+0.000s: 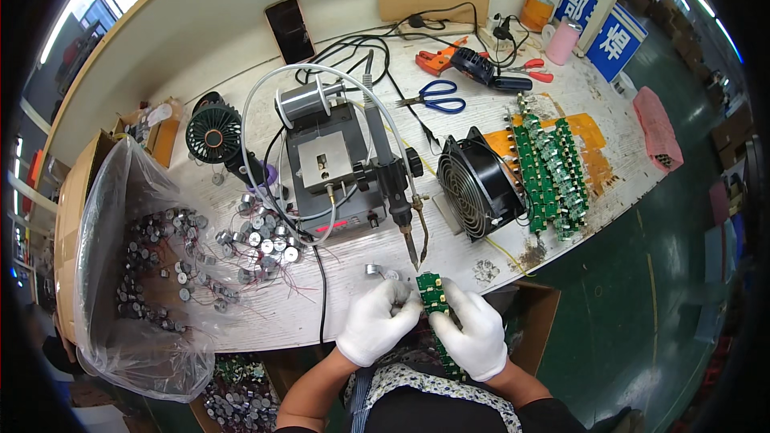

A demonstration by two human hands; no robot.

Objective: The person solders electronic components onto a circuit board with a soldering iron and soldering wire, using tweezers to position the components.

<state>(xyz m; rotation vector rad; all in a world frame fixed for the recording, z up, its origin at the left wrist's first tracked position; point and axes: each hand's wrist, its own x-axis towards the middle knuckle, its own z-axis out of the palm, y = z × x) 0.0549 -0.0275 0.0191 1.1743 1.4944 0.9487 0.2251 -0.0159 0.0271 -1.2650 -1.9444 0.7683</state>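
Both of my hands wear white gloves and are together at the table's front edge. My right hand (471, 337) is closed around a long green circuit board strip (432, 295), whose far end points at the soldering iron tip. The thumb and fingers of my left hand (378, 322) are pinched together beside the strip's left edge; what they hold is hidden. Just above the board hangs the soldering iron (410, 244), fixed on a stand and pointing down. A small round silver motor (374, 270) lies just beyond my left hand.
Loose motors with red wires (265, 242) lie left, beside a plastic-lined box (96, 273). A soldering station (337, 168) with a solder spool (309, 104) stands mid-table. Right of it are a black fan (479, 184) and stacked green boards (549, 172). Blue-handled scissors (439, 98) lie behind.
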